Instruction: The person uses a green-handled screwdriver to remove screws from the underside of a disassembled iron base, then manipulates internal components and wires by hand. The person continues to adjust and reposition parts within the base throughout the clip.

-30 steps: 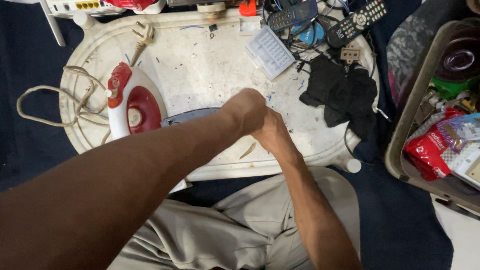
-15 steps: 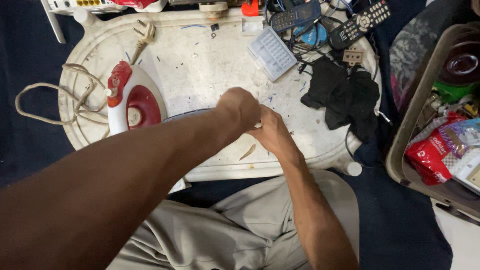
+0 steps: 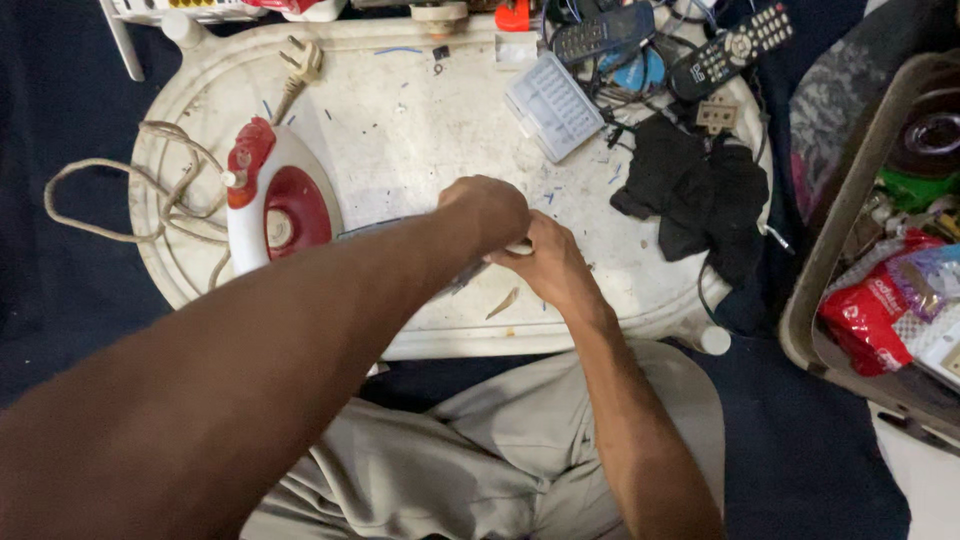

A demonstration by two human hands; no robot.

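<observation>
Hands at the middle of a white oval table (image 3: 400,120), little changed from half a second ago: both remain pressed together over the same spot, the left forearm still crossing the view from the lower left, with only a slight shift of the whole scene as the head camera moved. Left hand (image 3: 490,210): closed in a loose fist, knuckles up, lying over and touching the right hand. Right hand (image 3: 548,268): fingers curled toward the left hand, closed on a small pale piece (image 3: 520,246) that shows only as a sliver between the two hands; what the piece is cannot be told. Slim dark tool or rod (image 3: 468,275): juts out below the left hand toward the table's near edge; which hand grips it cannot be told. Other items, placed from the table: red and white clothes iron (image 3: 272,195) lying on the table's left part, its beige cord (image 3: 120,190) looping over the left rim, plug (image 3: 300,62) near the far edge; clear ridged plastic case (image 3: 553,105) at far centre; two remote controls (image 3: 735,45) at the far right rim; black cloth (image 3: 700,190) on the right part; basket (image 3: 830,250) of packets beyond the right rim, on the floor.
</observation>
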